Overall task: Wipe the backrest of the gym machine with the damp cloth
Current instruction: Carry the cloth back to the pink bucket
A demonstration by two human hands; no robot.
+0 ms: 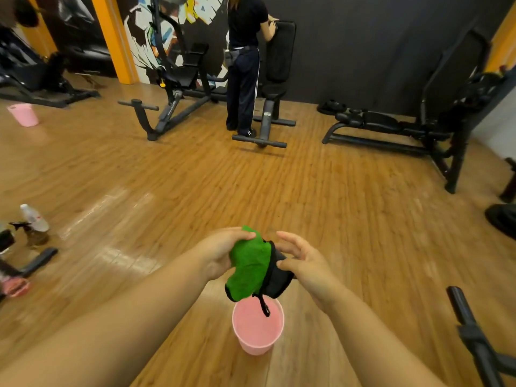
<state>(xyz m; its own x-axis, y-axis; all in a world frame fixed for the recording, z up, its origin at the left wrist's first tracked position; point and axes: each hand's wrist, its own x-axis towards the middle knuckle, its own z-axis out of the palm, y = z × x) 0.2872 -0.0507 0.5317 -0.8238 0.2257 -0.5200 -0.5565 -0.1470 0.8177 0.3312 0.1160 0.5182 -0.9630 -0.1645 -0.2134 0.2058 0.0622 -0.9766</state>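
A green cloth [249, 263] with a black underside and a dangling black loop hangs bunched between both hands, directly above a pink bucket [258, 329] on the wooden floor. My left hand [220, 254] grips its upper left part. My right hand [303, 259] pinches the black side with thumb and lower fingers while the upper fingers are spread. Far across the room stands a gym machine with an upright black backrest [282, 51]; another person [244, 65] stands right at it with hands on its top.
A second pink bucket [23, 115] sits far left. A spray bottle [35, 223] and other bottles stand at the left edge. Black machines stand at back centre [173, 79], a bench [391, 127] at right, and a frame [474, 339] close at lower right.
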